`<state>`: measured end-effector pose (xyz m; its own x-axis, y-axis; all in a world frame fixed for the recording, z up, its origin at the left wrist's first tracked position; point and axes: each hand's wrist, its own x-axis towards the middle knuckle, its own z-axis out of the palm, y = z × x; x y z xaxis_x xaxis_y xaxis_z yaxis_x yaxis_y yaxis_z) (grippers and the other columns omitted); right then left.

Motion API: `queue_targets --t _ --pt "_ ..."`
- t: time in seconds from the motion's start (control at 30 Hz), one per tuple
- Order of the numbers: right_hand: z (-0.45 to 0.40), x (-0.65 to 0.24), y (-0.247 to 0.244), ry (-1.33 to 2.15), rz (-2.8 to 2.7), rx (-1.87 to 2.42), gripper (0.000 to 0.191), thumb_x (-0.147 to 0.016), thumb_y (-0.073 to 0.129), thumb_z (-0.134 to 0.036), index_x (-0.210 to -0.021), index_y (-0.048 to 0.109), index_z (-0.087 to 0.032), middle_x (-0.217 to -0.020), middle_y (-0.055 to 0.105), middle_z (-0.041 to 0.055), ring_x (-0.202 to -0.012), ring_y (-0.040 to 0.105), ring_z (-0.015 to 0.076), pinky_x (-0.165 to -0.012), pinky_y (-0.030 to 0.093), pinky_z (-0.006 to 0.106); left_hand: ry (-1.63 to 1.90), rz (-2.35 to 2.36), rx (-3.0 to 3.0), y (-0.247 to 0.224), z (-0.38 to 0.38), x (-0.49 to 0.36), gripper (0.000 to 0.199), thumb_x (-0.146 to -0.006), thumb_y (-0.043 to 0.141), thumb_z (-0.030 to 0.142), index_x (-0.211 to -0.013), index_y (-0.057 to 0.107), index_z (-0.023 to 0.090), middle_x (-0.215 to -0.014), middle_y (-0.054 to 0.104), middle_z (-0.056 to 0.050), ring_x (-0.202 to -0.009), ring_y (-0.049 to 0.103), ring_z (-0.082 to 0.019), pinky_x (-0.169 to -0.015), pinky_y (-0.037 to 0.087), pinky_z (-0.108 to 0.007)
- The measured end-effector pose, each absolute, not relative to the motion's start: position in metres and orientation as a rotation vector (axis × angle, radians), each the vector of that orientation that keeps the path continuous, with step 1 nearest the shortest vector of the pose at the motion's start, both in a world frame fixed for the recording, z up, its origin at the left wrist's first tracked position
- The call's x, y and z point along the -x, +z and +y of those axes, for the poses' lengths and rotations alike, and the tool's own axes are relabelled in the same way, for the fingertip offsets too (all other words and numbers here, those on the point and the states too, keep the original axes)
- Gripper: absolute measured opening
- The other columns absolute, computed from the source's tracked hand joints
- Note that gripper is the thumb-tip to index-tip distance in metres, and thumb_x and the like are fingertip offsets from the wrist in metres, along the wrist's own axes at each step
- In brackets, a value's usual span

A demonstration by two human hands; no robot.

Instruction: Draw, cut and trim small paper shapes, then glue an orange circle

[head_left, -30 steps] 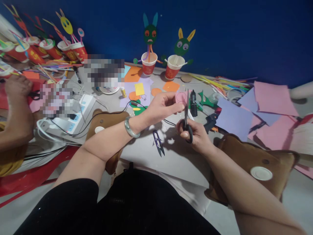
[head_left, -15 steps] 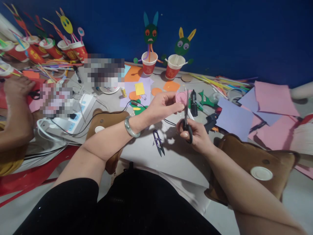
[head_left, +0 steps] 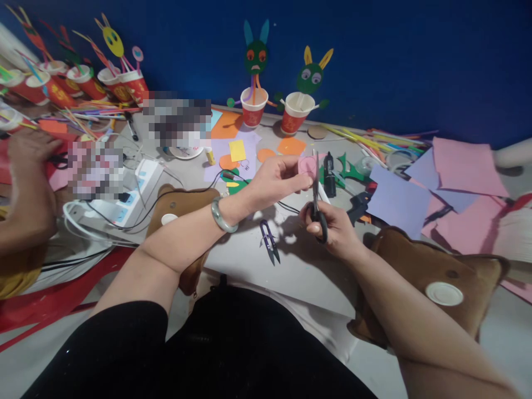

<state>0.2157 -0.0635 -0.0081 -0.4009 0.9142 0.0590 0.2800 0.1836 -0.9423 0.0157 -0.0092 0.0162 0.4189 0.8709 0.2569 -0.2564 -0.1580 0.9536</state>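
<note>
Here's the left hand (head_left: 274,180), thumb and fingers pinched on a small piece of pink paper (head_left: 306,165), raised above the bench (head_left: 233,260), a grip that seems to leave the drawn circle facing out and its edge open to the blades. The right hand (head_left: 334,228) is wrapped around the handles of black scissors (head_left: 316,194), points angled up and away, right beside the paper; that upright hold probably lets the paper be turned against them. Below lie thread snips (head_left: 271,247), apart from both hands. Behind, red cups (head_left: 252,115) bearing green-headed figures stand near a blue wall (head_left: 374,66); lavender sheets (head_left: 399,197) spread rightward, and another person's hand (head_left: 33,148) rests far left.
</note>
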Motion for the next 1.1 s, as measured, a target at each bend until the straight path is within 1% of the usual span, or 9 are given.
queue_targets --t 0.1,0.27,0.53,0.67,0.8,0.97,1.1 --pt "-0.0637 -0.2163 -0.0077 1.236 -1.806 1.126 0.071 -0.072 0.074 -0.09 -0.063 0.054 -0.022 -0.063 0.055 0.0012 -0.061 0.047 0.016 -0.058 0.036 0.032 1.085 0.583 -1.379 0.0161 -0.0083 -0.0153 0.039 -0.081 0.085 0.052 -0.076 0.066 0.018 -0.071 0.064 0.001 -0.067 0.058 -0.009 -0.064 0.05 -0.025" --pt "-0.0637 -0.2158 -0.0067 1.23 -1.797 1.129 0.073 -0.07 0.074 -0.091 -0.062 0.054 -0.022 -0.063 0.056 0.001 -0.06 0.045 0.0149 -0.058 0.036 0.031 1.062 0.581 -1.359 0.0185 -0.0075 -0.0146 0.044 -0.074 0.091 0.053 -0.074 0.067 0.016 -0.07 0.064 0.001 -0.067 0.058 -0.009 -0.064 0.05 -0.025" --pt "-0.0636 -0.2157 -0.0061 1.25 -1.77 1.125 0.073 -0.068 0.077 -0.091 -0.061 0.053 -0.022 -0.064 0.058 0.0011 -0.059 0.046 0.0151 -0.058 0.037 0.032 1.077 0.583 -1.363 0.0193 -0.0079 -0.0152 0.043 -0.076 0.089 0.056 -0.076 0.068 0.018 -0.069 0.064 0.001 -0.066 0.058 -0.01 -0.063 0.051 -0.027" --pt "-0.0637 -0.2153 -0.004 1.237 -1.785 1.153 0.074 -0.066 0.075 -0.094 -0.061 0.053 -0.023 -0.064 0.059 0.0015 -0.06 0.047 0.0159 -0.058 0.039 0.032 1.088 0.588 -1.368 0.0196 -0.0078 -0.0153 0.044 -0.076 0.088 0.057 -0.076 0.068 0.018 -0.069 0.063 0.001 -0.066 0.058 -0.01 -0.063 0.051 -0.028" --pt "-0.0634 -0.2154 -0.0035 1.244 -1.779 1.146 0.074 -0.067 0.075 -0.093 -0.061 0.054 -0.022 -0.064 0.059 0.0013 -0.059 0.046 0.0152 -0.059 0.04 0.033 1.087 0.572 -1.373 0.0206 -0.0075 -0.0145 0.045 -0.075 0.089 0.058 -0.075 0.067 0.018 -0.069 0.063 0.0 -0.066 0.057 -0.01 -0.063 0.051 -0.028" --pt "-0.0627 -0.2163 -0.0051 1.232 -1.781 1.135 0.074 -0.067 0.076 -0.092 -0.061 0.053 -0.022 -0.064 0.058 0.0011 -0.059 0.046 0.0149 -0.059 0.038 0.032 1.088 0.604 -1.376 0.0214 -0.0083 -0.0131 0.049 -0.077 0.088 0.057 -0.066 0.06 0.018 -0.068 0.061 0.0 -0.067 0.057 -0.01 -0.065 0.05 -0.028" --pt "-0.0627 -0.2167 -0.0052 1.241 -1.777 1.143 0.074 -0.066 0.076 -0.092 -0.061 0.053 -0.022 -0.064 0.058 0.0011 -0.059 0.045 0.0145 -0.059 0.038 0.031 1.09 0.621 -1.38 0.0228 -0.0095 -0.0127 0.049 -0.077 0.088 0.057 -0.066 0.059 0.019 -0.068 0.061 0.001 -0.067 0.056 -0.011 -0.065 0.049 -0.028"
